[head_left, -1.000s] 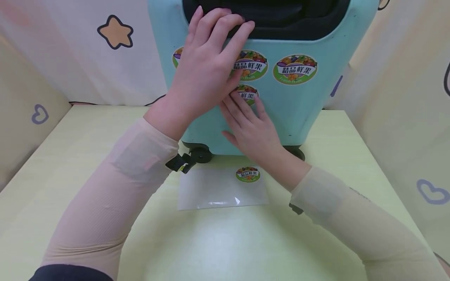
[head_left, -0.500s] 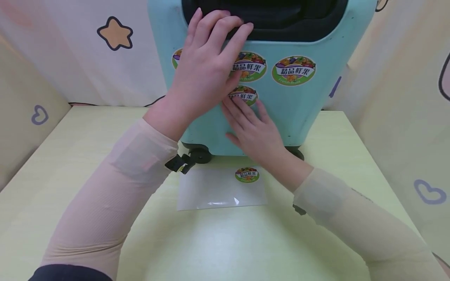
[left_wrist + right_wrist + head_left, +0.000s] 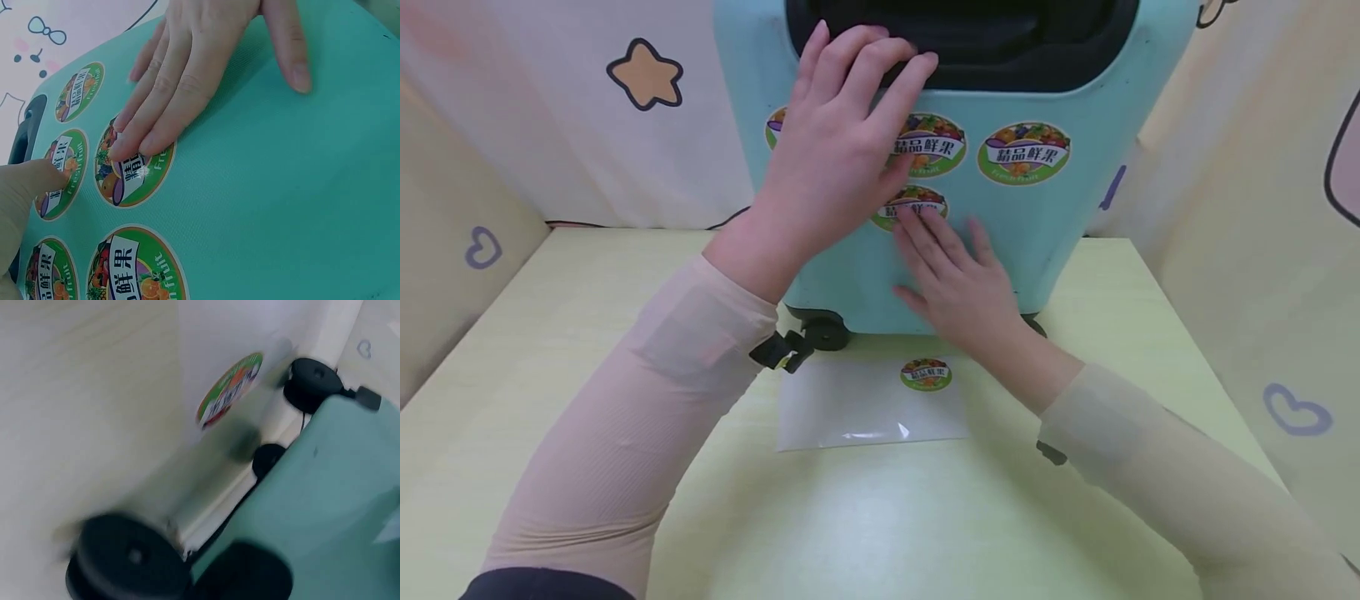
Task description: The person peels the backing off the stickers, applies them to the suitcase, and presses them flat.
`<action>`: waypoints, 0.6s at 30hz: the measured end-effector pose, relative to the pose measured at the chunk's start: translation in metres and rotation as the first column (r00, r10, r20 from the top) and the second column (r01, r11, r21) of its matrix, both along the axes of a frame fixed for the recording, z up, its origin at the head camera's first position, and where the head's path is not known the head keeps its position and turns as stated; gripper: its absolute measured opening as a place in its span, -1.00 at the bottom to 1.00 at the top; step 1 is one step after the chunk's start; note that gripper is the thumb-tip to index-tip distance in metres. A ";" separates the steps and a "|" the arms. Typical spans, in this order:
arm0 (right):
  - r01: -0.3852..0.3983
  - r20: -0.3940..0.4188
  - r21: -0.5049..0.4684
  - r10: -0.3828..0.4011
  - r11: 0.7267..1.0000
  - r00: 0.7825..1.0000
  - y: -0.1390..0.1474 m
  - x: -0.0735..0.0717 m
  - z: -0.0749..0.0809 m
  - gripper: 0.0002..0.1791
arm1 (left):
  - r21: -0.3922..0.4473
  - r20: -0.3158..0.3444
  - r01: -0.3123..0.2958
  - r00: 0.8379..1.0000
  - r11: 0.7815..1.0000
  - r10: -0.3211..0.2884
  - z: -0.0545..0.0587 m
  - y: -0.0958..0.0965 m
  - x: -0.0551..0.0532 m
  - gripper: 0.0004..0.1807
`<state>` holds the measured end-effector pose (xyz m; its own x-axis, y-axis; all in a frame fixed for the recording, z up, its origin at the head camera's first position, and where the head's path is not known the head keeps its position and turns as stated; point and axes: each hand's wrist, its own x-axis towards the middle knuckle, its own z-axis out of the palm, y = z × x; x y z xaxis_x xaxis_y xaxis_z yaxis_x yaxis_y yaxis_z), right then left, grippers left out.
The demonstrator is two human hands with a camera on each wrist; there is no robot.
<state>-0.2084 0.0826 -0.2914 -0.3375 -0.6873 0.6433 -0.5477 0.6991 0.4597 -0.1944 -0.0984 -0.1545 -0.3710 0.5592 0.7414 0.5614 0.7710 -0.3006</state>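
Observation:
A light-blue suitcase stands upright on the table with several oval fruit stickers on its face. My left hand holds it by the edge of the black recess, fingers bent over that edge. In the left wrist view, the left thumb lies on an upper-row sticker. My right hand touches the lower sticker with its fingertips, fingers straight and spread. That sticker looks flat against the suitcase. The right wrist view shows no hand, only the suitcase's underside and black wheels.
On the table, just before the suitcase, lies a pale backing sheet with one oval sticker at its right. A black wheel shows under the suitcase. Printed cloth walls enclose the table's back and sides.
My right hand has slid rightward and slightly down over the lower sticker, so more of it shows. My left hand keeps its place on the suitcase.

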 end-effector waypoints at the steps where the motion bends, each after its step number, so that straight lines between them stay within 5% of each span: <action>1: 0.000 -0.007 -0.012 0.000 1.000 1.000 0.001 0.000 0.000 -0.26 | 0.000 -0.001 0.001 1.000 1.000 -0.001 0.000 0.000 0.000 -0.46; 9: 0.010 0.026 -0.084 -0.008 0.996 1.000 0.009 0.004 0.002 -0.18 | 0.005 -0.004 0.001 1.000 1.000 -0.001 0.000 -0.001 0.002 -0.45; 18: 0.022 0.102 -0.026 -0.019 0.999 0.995 0.018 0.013 0.004 -0.25 | 0.007 0.005 0.005 1.000 1.000 -0.005 0.000 -0.001 0.001 -0.44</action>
